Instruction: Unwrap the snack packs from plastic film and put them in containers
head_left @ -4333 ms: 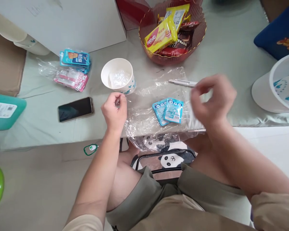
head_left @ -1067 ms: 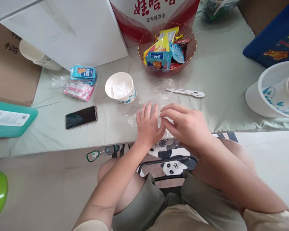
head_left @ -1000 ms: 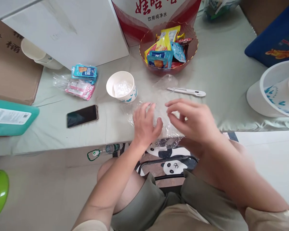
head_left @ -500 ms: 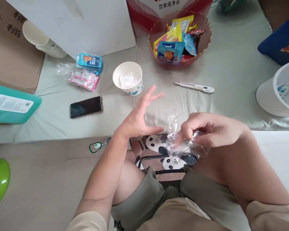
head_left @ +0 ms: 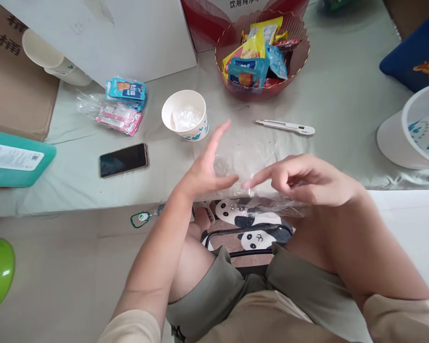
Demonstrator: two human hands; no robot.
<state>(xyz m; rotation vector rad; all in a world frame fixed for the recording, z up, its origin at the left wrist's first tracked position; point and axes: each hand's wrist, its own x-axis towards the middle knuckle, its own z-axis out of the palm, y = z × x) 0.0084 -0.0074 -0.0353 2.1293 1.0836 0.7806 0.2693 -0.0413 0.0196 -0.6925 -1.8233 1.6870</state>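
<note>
My left hand (head_left: 206, 167) is raised over the table's front edge with its fingers stretched out and holds nothing. My right hand (head_left: 307, 180) is just to its right, index finger pointing at the left thumb, the other fingers curled on a crumpled clear plastic bag (head_left: 260, 202). The bag stretches between both hands and sags over the table edge. A white paper cup (head_left: 185, 116) with clear plastic scraps inside stands just beyond my left fingertips.
A red bowl (head_left: 302, 55) of snack packets is at the back, a white utility knife (head_left: 285, 126) in front of it. A phone (head_left: 123, 160) and wrapped blue and pink packets (head_left: 120, 105) lie left. A white bucket (head_left: 411, 138) stands right, a panda stool (head_left: 252, 233) below.
The blue packets that lay on the plastic are now in the red bowl. My hands gathered the plastic and drew it to the table edge; the left hand then opened and lifted.
</note>
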